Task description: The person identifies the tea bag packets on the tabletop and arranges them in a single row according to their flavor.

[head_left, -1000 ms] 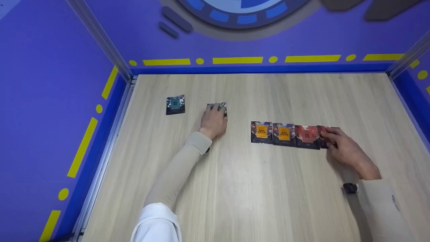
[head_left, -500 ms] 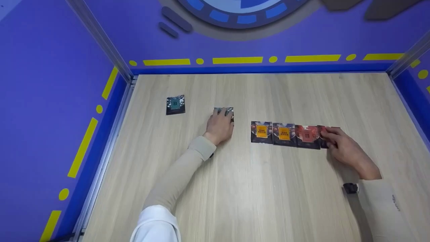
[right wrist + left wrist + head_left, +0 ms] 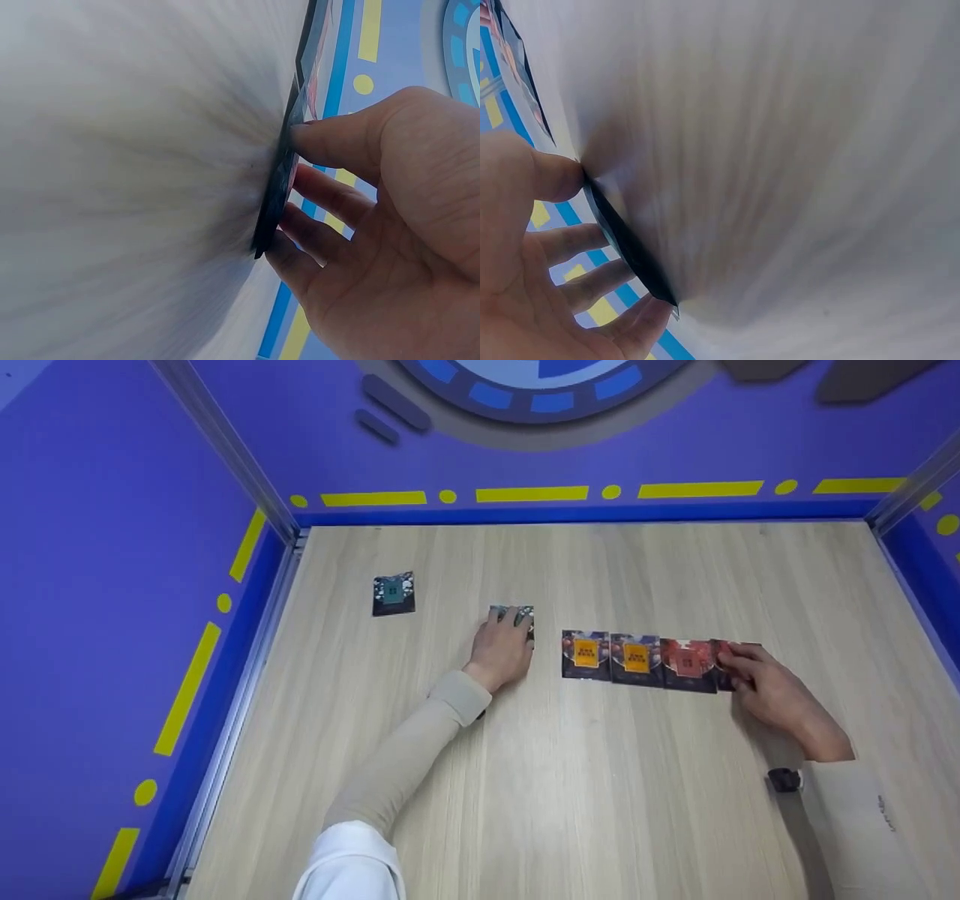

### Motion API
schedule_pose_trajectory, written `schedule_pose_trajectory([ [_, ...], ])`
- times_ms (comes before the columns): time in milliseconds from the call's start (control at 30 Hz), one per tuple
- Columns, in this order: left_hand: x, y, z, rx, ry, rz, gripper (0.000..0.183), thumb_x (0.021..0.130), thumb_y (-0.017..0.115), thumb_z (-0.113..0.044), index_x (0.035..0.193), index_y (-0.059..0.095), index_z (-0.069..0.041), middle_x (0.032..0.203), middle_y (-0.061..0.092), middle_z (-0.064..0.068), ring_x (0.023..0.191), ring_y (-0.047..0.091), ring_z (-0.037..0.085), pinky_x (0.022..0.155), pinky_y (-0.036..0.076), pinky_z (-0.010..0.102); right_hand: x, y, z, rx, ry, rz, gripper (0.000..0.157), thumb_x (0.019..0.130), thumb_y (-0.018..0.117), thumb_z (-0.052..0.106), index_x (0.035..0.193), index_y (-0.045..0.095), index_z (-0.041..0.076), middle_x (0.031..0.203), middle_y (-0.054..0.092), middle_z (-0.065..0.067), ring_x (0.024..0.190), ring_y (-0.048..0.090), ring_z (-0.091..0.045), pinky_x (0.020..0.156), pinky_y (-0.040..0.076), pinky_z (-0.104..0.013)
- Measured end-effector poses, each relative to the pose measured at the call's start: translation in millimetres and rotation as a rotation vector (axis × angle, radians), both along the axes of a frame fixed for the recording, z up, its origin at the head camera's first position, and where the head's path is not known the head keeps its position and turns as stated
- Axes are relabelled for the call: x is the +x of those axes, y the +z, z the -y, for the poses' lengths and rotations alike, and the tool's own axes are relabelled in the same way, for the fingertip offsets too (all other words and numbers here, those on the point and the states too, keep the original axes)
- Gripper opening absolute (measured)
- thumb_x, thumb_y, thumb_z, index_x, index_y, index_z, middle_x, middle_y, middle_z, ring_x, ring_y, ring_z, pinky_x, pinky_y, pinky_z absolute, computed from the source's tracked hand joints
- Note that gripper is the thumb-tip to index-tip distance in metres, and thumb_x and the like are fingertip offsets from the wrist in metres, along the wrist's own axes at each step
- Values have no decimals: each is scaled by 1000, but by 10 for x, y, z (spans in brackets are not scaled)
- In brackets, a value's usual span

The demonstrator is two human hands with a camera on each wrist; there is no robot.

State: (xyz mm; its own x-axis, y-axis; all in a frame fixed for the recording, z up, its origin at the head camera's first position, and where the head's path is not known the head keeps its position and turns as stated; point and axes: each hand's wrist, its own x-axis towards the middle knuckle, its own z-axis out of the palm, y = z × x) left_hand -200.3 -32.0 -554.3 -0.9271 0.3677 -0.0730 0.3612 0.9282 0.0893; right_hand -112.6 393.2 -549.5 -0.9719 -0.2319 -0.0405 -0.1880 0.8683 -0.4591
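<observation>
In the head view, my left hand (image 3: 501, 651) lies over a dark green-and-white sachet (image 3: 502, 610), left of a row of sachets. The left wrist view shows the thumb and little finger at opposite edges of this sachet (image 3: 628, 247), holding it across its width. My right hand (image 3: 776, 690) is at the row's right end, holding a red-and-black sachet (image 3: 724, 678) by thumb and fingers. Much of that sachet is hidden by the fingers. Beside it lies another red sachet (image 3: 687, 666), then two orange-labelled sachets, the nearer to it (image 3: 636, 660) and the leftmost (image 3: 586, 655).
A single green-labelled sachet (image 3: 394, 594) lies at the back left of the wooden table (image 3: 570, 780). Blue panels with yellow marks, such as the back wall (image 3: 525, 469), stand around the table on metal framing (image 3: 232, 454).
My left hand has slid the green-and-white sachet to the right and slightly nearer me, toward the row. My right hand stays in place on the end red sachet.
</observation>
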Motion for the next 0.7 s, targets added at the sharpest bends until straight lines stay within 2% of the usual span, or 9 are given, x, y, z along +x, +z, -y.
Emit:
schedule_pose_trajectory([
  [233, 62, -15, -60, 30, -2, 14, 51, 111, 50, -35, 157, 53, -14, 163, 49, 12, 149, 46, 40, 116, 49, 48, 4, -1, 2, -3, 1, -5, 47, 101, 56, -7, 148, 54, -12, 154, 43, -31, 139, 47, -58, 106, 42, -73],
  [433, 95, -23, -97, 12, -16, -13, 49, 111, 51, -36, 154, 57, -14, 159, 52, 12, 146, 48, 38, 113, 52, 46, 23, 4, -26, -17, 29, -36, 47, 99, 55, -9, 145, 56, -13, 152, 46, -31, 137, 49, -58, 101, 45, -68],
  [700, 173, -27, -157, 38, -34, -1, 50, 111, 51, -36, 156, 56, -14, 160, 51, 12, 148, 46, 41, 117, 48, 48, 4, -1, -8, -10, 9, -12, 48, 99, 56, -8, 147, 54, -13, 153, 43, -33, 137, 48, -59, 104, 43, -73],
])
